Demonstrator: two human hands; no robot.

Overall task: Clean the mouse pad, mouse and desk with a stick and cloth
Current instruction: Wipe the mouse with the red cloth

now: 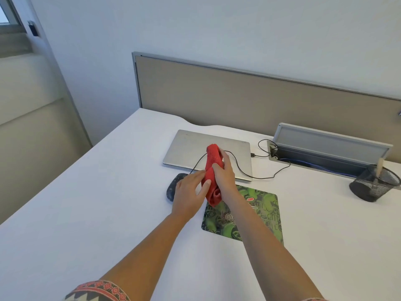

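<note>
I note the right hand (223,172) clamped round the red cloth (213,161); the left hand (188,196) pinches it, above the mouse pad (260,213) on the desk (97,203).

Soft, even daylight is filling the scene, the brightest patch sitting at the grey-framed window (6,15), upper left. Only faint shadows are falling on the flat white counter (86,192). No glare. Straight lines are leaning near the edges; fine detail is looking slightly soft.

On the counter (108,192), the laptop (195,148) lay at the back, the mouse pad (260,213) just before it and the mouse (172,189) left of the pad. The mesh cup (368,187) stood far right, by the cable tray (325,157). The cloth (213,158) was held above the pad's rear edge.
</note>
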